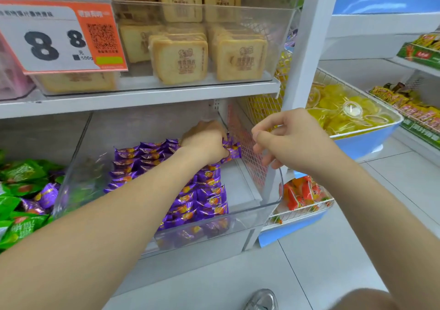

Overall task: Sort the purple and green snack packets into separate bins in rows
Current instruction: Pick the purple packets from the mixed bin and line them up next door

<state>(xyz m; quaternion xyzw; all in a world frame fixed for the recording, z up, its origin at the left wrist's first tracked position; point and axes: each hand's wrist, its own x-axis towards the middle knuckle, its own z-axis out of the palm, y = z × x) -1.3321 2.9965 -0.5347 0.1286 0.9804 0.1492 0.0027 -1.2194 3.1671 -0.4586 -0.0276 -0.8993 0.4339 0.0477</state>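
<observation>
Bare left forearm (119,202) stretched into clear plastic bin (266,206), left hand (204,140) fingers curled round purple foil snack packets (232,151), right hand (292,140) loosely curled, empty

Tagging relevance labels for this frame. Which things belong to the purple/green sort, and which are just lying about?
Job: left hand gripping purple packets; clear bin holding their rows; green packets; stray purple packet among them; right hand, empty.

Lying about: toast-shaped packs; price tag; yellow snack cups; orange snacks in wire basket.
</observation>
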